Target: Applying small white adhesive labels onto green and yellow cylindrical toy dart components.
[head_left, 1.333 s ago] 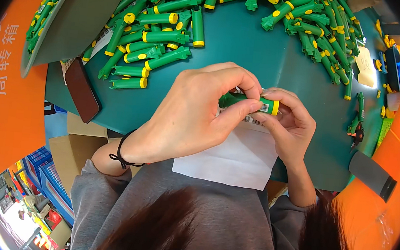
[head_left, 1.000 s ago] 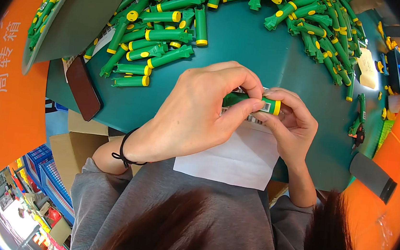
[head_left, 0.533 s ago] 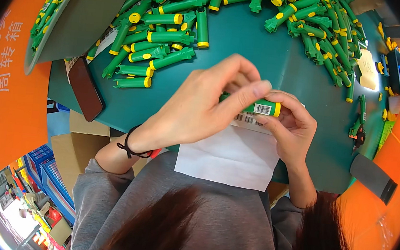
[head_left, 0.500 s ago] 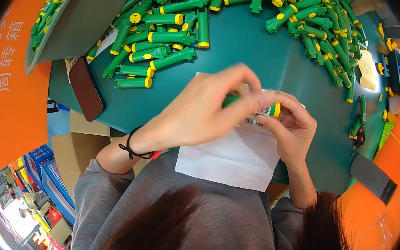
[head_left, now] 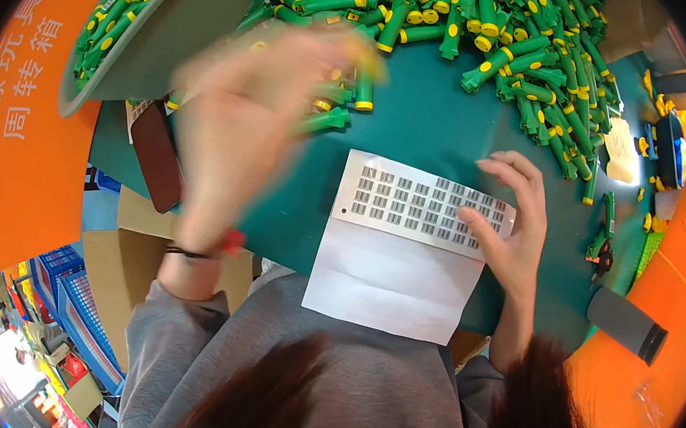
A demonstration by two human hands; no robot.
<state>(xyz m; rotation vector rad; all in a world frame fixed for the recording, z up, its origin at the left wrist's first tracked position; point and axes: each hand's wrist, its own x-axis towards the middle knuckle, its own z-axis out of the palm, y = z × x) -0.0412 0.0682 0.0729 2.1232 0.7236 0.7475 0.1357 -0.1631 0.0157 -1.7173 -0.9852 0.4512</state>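
Note:
My left hand [head_left: 246, 106], smeared by motion, is raised over the left part of the pile of green tubes with yellow ends [head_left: 335, 0]. A yellowish blur shows at its fingertips; whether it holds anything I cannot make out. My right hand [head_left: 515, 230] hangs over the right end of a white sheet of small barcode labels [head_left: 418, 201], thumb and fingers apart, nothing between them. Its thumb tip overlaps the labels. The sheet's blank white lower part [head_left: 390, 280] extends over the table's near edge toward my lap.
A grey bin of green tubes [head_left: 149, 39] leans at the upper left, beside a dark red phone-like slab [head_left: 157, 159]. More tubes [head_left: 531, 63] are heaped at the far right. A dark grey cylinder [head_left: 625, 324] lies at the right edge, and an open cardboard box [head_left: 118, 275] stands below left.
My hands have parted. The green tube with a yellow end has left my right hand. My left hand has swung up and left over the pile, uncovering the labels.

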